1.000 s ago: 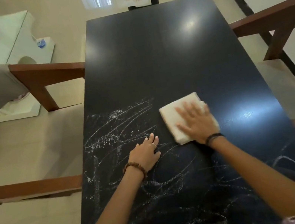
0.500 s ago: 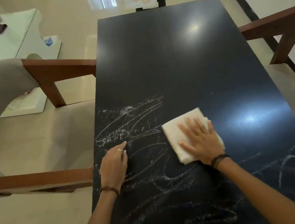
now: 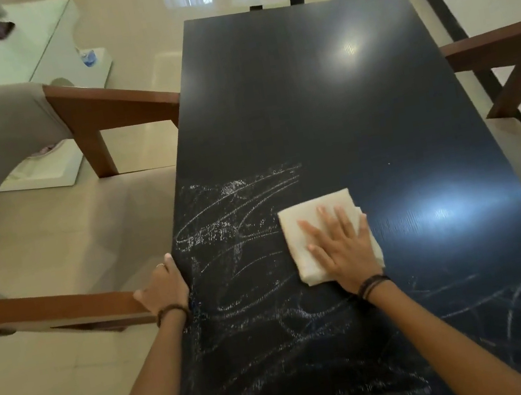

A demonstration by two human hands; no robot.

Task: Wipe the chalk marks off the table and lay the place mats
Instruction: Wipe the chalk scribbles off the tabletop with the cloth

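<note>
Since half a second earlier, the left hand [image 3: 164, 287] had slid to grip the table [image 3: 305, 103] edge, while the right hand [image 3: 341, 246], fingers spread flat, pressed the folded white cloth [image 3: 305, 224] beside scribbled chalk marks [image 3: 230, 233].

Table half-chalked, cloth flat on it mid-width.

Table [image 3: 324, 110]: dark, glossy, rectangular, long axis running away from me; far half bare with light glare. Chalk marks [image 3: 238, 215]: white scribbled loops and streaks over the near half, densest by the left edge and the near right corner. Cloth [image 3: 305, 224]: folded, off-white, roughly square, lying flat at the right edge of the left scribble patch, under my right hand [image 3: 343, 245], fingers spread flat on it.
</note>
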